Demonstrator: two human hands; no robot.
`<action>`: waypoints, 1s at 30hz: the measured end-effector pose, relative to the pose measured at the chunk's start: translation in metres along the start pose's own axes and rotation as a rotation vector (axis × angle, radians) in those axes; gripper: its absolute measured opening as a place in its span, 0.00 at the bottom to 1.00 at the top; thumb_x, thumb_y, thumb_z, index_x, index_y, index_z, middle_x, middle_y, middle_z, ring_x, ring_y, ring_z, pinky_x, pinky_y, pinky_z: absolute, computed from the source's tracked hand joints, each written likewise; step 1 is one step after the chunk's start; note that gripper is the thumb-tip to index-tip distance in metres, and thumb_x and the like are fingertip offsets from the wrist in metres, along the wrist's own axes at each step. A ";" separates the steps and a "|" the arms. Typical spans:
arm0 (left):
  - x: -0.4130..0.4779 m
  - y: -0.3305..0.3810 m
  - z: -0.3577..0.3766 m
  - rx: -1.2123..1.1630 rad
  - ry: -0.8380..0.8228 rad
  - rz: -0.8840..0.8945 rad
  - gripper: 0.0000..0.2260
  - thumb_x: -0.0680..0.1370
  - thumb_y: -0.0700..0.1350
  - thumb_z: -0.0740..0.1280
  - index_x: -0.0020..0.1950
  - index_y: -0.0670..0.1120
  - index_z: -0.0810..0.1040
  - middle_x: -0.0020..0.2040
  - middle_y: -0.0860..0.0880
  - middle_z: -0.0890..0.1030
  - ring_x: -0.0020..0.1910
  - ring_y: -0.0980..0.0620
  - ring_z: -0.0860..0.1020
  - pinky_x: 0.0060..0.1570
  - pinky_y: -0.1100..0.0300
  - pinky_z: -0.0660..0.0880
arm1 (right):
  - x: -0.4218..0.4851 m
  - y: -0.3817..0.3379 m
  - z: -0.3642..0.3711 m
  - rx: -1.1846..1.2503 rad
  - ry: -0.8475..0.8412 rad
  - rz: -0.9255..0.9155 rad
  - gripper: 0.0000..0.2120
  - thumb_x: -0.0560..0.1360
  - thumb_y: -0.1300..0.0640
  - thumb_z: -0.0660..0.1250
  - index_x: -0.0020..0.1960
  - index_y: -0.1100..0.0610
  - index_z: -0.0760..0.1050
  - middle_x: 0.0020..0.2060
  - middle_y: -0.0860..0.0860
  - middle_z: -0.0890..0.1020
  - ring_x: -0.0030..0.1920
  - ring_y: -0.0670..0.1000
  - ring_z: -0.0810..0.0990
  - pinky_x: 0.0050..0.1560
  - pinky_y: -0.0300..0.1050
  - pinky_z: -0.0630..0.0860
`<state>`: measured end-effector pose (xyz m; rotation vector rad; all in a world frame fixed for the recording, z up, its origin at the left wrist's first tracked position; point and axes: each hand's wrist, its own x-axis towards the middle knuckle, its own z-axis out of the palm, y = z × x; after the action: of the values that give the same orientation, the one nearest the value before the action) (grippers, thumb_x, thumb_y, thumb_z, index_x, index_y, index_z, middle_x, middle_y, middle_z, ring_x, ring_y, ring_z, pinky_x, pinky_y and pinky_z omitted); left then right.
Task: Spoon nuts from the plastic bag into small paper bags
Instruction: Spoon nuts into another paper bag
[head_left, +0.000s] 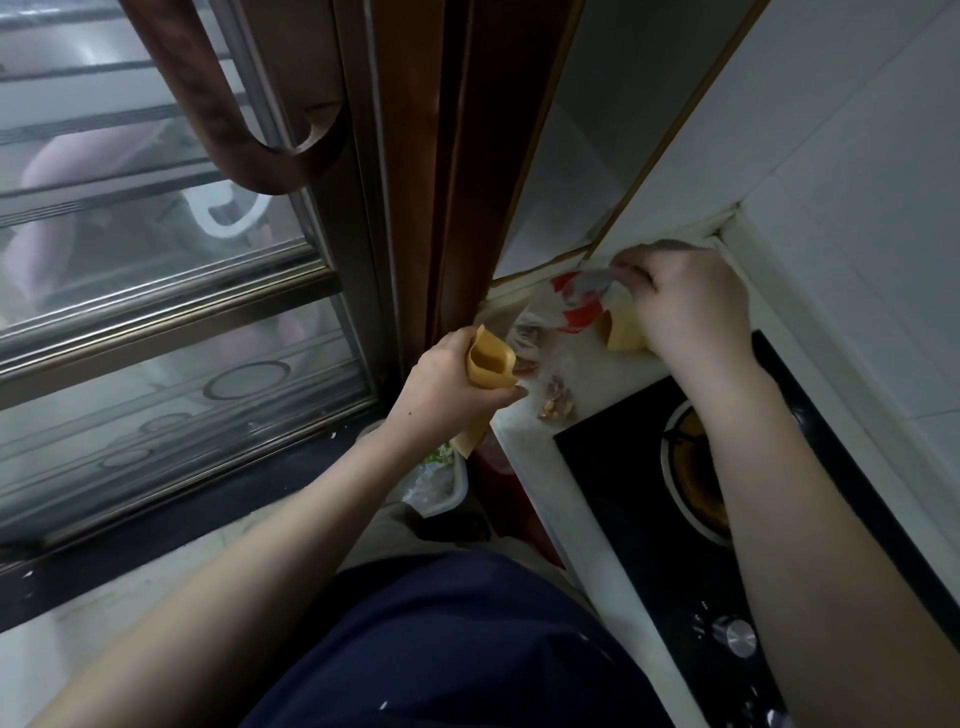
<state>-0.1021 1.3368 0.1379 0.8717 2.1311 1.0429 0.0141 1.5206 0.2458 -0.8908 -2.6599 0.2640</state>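
My left hand (447, 379) grips a small tan paper bag (491, 364) with its mouth held open, just off the counter's left edge. A clear plastic bag with red and white print (576, 306) lies on the white counter (530, 447), with nuts (556, 402) showing through it near the front. My right hand (685, 301) is curled over the far end of the plastic bag, fingers pinching its top. Another tan paper bag (623, 332) stands under that hand. No spoon is visible.
A black gas hob (623, 499) with a burner (691, 483) and a metal knob (733, 636) fills the counter's right. A brown-framed glass door (208, 312) stands to the left. A white bin with a plastic liner (441, 483) sits on the floor below. Tiled wall on the right.
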 end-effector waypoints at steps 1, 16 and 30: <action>-0.001 -0.001 0.000 -0.002 -0.005 -0.008 0.39 0.65 0.62 0.77 0.72 0.50 0.68 0.58 0.58 0.72 0.56 0.55 0.74 0.56 0.56 0.76 | 0.005 0.002 0.008 -0.065 -0.078 -0.007 0.13 0.78 0.49 0.60 0.54 0.52 0.82 0.48 0.55 0.82 0.50 0.59 0.79 0.43 0.45 0.73; -0.006 -0.018 -0.003 0.029 -0.018 -0.096 0.42 0.66 0.61 0.76 0.74 0.48 0.66 0.63 0.52 0.74 0.58 0.53 0.74 0.58 0.53 0.76 | 0.036 -0.008 0.066 0.015 -0.547 -0.024 0.13 0.77 0.64 0.62 0.57 0.58 0.82 0.58 0.55 0.81 0.58 0.56 0.78 0.60 0.45 0.72; -0.005 -0.019 0.003 0.049 -0.063 -0.121 0.39 0.67 0.60 0.76 0.72 0.49 0.67 0.59 0.52 0.74 0.56 0.51 0.75 0.56 0.50 0.78 | 0.028 0.001 0.096 -0.124 -0.599 0.075 0.09 0.73 0.69 0.60 0.36 0.62 0.72 0.38 0.60 0.80 0.43 0.60 0.80 0.39 0.45 0.71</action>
<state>-0.1025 1.3255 0.1213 0.7781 2.1360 0.8946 -0.0408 1.5314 0.1633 -1.0895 -3.2211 0.4478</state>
